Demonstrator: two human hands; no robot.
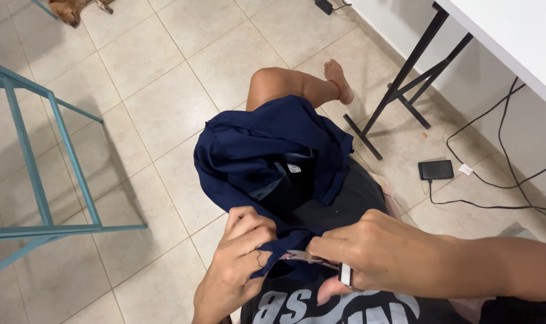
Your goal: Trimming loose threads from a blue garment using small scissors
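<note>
A dark navy garment (267, 150) lies draped over my lap and bent knee. My left hand (240, 258) pinches a fold of its near edge. Small metal scissors (312, 259) with a white handle sit in my right hand (369, 252), their blades meeting that pinched fold just right of my left fingers. A small white tag (294, 168) shows inside the garment's neck opening. My bare foot (339, 81) rests on the tiled floor beyond the knee.
A teal metal frame (51, 156) stands at the left. A white table with black legs (405, 78) is at the upper right, with a black device (436, 170) and cables (501, 180) on the floor beneath. An animal (69, 9) lies at the top left.
</note>
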